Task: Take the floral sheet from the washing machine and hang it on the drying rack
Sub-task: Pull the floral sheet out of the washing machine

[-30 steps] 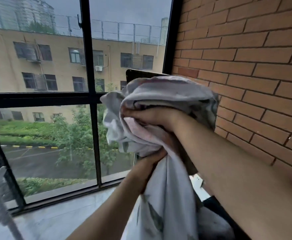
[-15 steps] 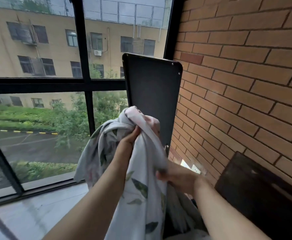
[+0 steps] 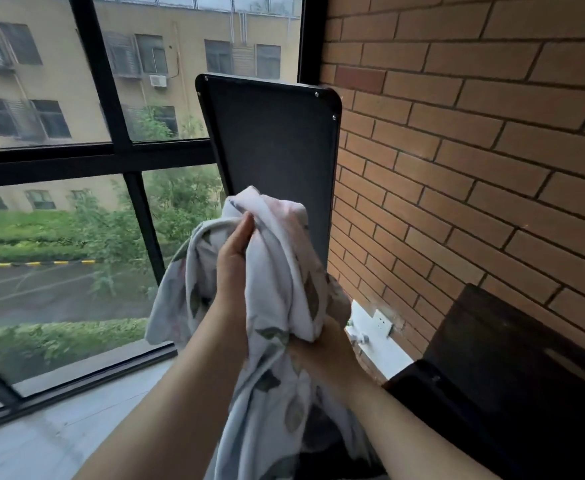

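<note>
Left grip [image 3: 234, 261] is closed round a bunched fold of the floral sheet [image 3: 273, 271], held high, thumb laid along the fold. Right grip [image 3: 320, 355] sits lower and just right of it, closed round a thicker wad of the same cloth. Fabric spills over its fingers, so only the back of the hand shows.

The two-level hold reads as hand-over-hand hauling: the upper grip takes the weight, the lower one gathers the next length. Bunching rather than spreading makes sense. A wet sheet is long and heavy and has to clear the machine before it can be opened out.

Sheet location: in the air, in both grips, in front of the upright black washing machine lid [image 3: 270, 150], between the window [image 3: 76, 98] and the brick wall [image 3: 457, 150]. One flap hangs loose left of the left wrist. The main length drops between the forearms and runs off the bottom edge. Its lower end is probably in the drum, but the opening is hidden, can't confirm.

Look: white ground, muted grey-green leaves, faint pink patches near the top. Crumpled, twisted into ropey folds, limp, no flat area showing.

Step judged: pulling out, early in the task. Drying rack not in view. Wall socket [image 3: 381, 322] is low on the brick just beyond the right grip. A dark flat top [image 3: 509, 358] is at far right.
</note>
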`<state>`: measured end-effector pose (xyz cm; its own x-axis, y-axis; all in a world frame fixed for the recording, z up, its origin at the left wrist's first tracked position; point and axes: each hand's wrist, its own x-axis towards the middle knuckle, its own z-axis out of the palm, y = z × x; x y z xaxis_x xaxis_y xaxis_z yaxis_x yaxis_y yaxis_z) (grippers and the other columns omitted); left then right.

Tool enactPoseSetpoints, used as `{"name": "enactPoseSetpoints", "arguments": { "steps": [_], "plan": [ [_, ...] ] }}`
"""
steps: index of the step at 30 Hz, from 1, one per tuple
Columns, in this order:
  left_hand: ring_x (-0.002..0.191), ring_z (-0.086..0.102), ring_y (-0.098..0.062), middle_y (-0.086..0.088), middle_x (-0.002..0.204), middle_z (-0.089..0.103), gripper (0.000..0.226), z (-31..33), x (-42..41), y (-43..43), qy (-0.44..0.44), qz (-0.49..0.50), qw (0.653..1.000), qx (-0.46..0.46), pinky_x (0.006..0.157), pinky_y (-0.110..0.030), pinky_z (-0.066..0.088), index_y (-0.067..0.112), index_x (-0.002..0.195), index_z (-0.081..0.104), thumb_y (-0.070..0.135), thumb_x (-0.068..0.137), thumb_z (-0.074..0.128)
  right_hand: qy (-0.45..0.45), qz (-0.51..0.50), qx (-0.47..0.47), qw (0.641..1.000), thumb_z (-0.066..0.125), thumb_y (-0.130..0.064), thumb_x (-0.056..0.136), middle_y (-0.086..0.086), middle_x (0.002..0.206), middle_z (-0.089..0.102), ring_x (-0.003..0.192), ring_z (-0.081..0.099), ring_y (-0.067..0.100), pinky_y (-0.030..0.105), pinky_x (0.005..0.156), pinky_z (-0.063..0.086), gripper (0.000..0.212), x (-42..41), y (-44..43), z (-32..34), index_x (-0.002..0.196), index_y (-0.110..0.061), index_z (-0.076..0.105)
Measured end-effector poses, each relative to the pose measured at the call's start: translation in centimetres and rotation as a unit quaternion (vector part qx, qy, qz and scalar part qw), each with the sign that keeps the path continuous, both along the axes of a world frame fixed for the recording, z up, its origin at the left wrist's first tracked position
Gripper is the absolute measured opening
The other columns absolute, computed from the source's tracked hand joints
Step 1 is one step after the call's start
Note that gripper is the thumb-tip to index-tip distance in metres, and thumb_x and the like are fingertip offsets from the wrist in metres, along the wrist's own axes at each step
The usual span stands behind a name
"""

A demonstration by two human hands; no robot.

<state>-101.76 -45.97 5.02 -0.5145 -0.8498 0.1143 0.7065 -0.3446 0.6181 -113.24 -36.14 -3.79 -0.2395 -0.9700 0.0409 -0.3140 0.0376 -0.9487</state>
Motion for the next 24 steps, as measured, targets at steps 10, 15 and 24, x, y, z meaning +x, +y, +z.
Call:
{"name": "enactPoseSetpoints", "arguments": {
  "steps": [10,15,24],
  "plan": [
    [0.135,0.045,-0.017,0.000,0.144,0.050,0.116,-0.1,4.0,1.2,-0.331,-0.010,0.926,-0.181,0.113,-0.036,0.036,0.018,0.139,0.049,0.095,0.053,0.051,0.137,-0.068,-0.118,0.981,0.068,-0.036,0.077,-0.001,0.092,0.063,0.080,0.060,0.019,0.034,0.067,0.050,0.021,-2.9,-2.7,8.7,0.086,-0.025,0.053],
    [0.120,0.060,-0.019,0.002,0.120,0.070,0.074,0.7,5.6,3.3,-0.416,0.157,0.865,-0.232,0.107,-0.040,0.042,0.030,0.103,0.074,0.089,0.071,0.043,0.200,-0.044,-0.176,0.963,0.052,-0.027,0.070,0.003,0.083,0.057,0.073,0.053,0.022,0.028,0.059,0.038,0.008,-1.7,-2.1,13.4,0.070,-0.025,0.044],
    [0.121,0.059,-0.025,-0.011,0.125,0.066,0.087,-1.5,2.9,10.9,-0.393,0.110,0.894,-0.184,0.102,-0.039,0.047,0.013,0.114,0.066,0.075,0.054,0.075,0.160,0.076,-0.131,0.975,0.068,-0.015,0.070,-0.001,0.111,0.056,0.098,0.057,0.017,0.022,0.071,0.044,0.053,4.8,-0.9,21.6,0.116,-0.030,0.047]
  ]
}}
